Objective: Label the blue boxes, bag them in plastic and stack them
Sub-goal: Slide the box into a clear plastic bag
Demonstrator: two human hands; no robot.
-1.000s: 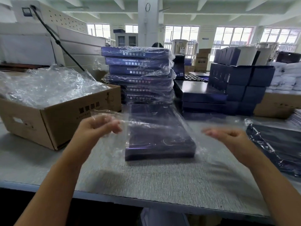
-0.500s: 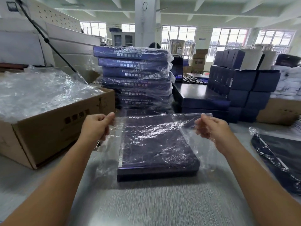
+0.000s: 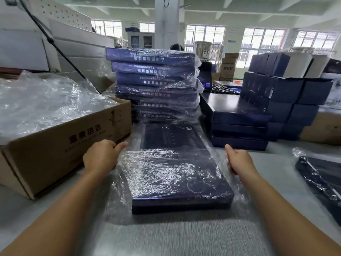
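Observation:
A flat dark blue box [image 3: 177, 183] lies on the grey table [image 3: 175, 237] in front of me, inside a clear plastic bag [image 3: 118, 204]. Crinkled plastic covers its near half. My left hand [image 3: 100, 157] grips the bag at the box's left side, fingers curled and thumb pointing right. At the right side my right hand [image 3: 238, 160] grips the bag the same way, thumb up. Behind the box stands a tall stack of bagged blue boxes [image 3: 155, 80].
On the left is an open cardboard carton [image 3: 73, 137] full of clear bags. Unbagged blue boxes [image 3: 238, 117] are stacked at the back right, with smaller dark boxes [image 3: 287, 93] beyond. Another bagged box [image 3: 319, 178] lies at the right edge.
Both hands have dropped from holding the bag's open end raised at the far side and now grip the plastic low along the box's sides. The view has moved closer.

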